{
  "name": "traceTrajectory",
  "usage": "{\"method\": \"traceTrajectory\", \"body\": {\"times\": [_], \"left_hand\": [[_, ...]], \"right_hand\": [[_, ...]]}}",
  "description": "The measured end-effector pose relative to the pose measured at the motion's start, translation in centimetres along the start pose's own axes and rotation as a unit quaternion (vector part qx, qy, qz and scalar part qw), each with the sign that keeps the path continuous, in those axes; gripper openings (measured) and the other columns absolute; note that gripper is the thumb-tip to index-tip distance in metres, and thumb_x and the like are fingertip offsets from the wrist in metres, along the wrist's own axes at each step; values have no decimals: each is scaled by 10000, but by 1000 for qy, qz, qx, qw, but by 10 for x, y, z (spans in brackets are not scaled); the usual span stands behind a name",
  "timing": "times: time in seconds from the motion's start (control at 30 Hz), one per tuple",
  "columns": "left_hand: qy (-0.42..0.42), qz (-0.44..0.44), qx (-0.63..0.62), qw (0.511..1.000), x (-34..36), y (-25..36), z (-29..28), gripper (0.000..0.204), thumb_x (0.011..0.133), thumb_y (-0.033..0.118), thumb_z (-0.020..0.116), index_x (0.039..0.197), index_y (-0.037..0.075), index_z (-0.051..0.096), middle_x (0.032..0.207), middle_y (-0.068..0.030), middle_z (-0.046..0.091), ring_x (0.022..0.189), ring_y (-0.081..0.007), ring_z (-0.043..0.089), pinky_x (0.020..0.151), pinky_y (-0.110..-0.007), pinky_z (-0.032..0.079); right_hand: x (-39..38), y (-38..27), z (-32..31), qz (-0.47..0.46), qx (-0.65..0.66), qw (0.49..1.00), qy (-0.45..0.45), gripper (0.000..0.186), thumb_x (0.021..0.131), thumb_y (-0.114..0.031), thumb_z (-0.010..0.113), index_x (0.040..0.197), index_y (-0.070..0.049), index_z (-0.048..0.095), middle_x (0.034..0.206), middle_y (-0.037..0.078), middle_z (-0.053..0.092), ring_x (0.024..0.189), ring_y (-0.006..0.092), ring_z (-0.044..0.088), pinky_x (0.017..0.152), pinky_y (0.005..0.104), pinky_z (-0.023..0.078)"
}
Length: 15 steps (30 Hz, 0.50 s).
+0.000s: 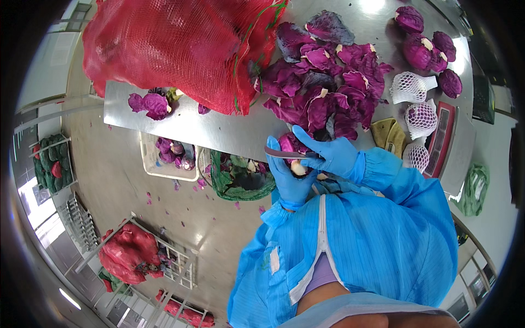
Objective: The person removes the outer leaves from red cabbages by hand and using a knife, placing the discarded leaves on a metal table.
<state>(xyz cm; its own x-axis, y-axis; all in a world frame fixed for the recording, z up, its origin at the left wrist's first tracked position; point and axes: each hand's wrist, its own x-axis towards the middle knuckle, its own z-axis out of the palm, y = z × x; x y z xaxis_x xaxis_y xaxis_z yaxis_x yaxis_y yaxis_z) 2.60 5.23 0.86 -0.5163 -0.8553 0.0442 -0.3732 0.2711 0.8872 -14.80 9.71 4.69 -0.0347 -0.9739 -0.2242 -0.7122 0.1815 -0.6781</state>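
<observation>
In front of my chest, at the near edge of the steel table [202, 127], my left hand [291, 186] in a blue glove cups a red cabbage [288, 143] from below. Its pale cut stem end faces me. A knife [280, 154] is in my right hand [334, 155], also gloved in blue. The blade lies across the cabbage and points left, its tip by my left fingers. Part of the handle is hidden in my grip. Just beyond my hands spreads a heap of loose purple cabbage leaves [322, 104].
A big red mesh sack [175, 49] fills the far left of the table. Whole red cabbages [418, 52] sit far right, near white foam nets [413, 87], a brown cloth [388, 135] and a red-framed scale [441, 139]. Below the edge stand a white crate [188, 174] and a green-lined basket [240, 192].
</observation>
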Motion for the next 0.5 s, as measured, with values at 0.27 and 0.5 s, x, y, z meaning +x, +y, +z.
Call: {"method": "traceTrajectory", "body": {"times": [0.27, 0.5], "left_hand": [[-6, 17, -3, 1000, -2, 1, -4, 1175, 594, 248, 909, 1493, 8, 191, 1536, -214, 239, 1402, -400, 274, 1134, -476, 263], [-33, 61, 8, 998, -21, -13, -12, 1199, 581, 256, 906, 1503, 29, 174, 1565, -232, 171, 1450, -427, 152, 1176, -505, 148]], "right_hand": [[20, 4, 1, -124, -25, 986, 107, 368, 827, -264, 684, 1170, -140, 634, 692, 64, 596, 550, 240, 588, 467, 348, 447], [57, 30, 0, -30, 75, 969, 233, 157, 851, -177, 704, 912, -41, 658, 710, 130, 623, 557, 225, 622, 513, 325, 486]]}}
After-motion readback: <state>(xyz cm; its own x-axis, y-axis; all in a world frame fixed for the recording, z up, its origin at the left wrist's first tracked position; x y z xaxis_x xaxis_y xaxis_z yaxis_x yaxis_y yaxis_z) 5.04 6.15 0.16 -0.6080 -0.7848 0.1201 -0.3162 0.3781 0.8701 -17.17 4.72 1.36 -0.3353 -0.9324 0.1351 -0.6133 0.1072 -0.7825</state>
